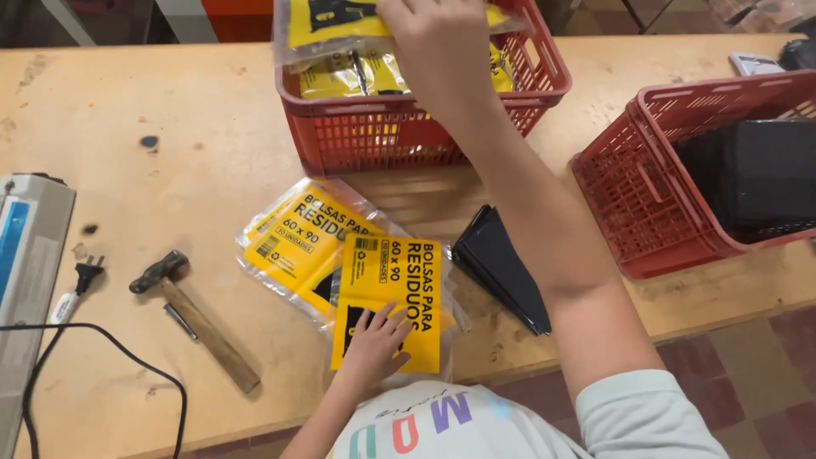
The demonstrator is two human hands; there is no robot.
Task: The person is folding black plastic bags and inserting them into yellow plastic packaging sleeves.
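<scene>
Two hands work over a wooden surface: the left hand lies flat, fingers spread in a wide grip, on a yellow packet near the front edge, while the right hand pinches a clear-wrapped yellow packet over the red basket. Folded black bags lie beside the arm, a hammer further left

My left hand flat on yellow packet at near table edge, second packet partly under it. My right hand on clear-wrapped yellow pack over red basket. Black folded bags beside packets. Second red basket holds black stack. Hammer lies left, plug near it.
</scene>
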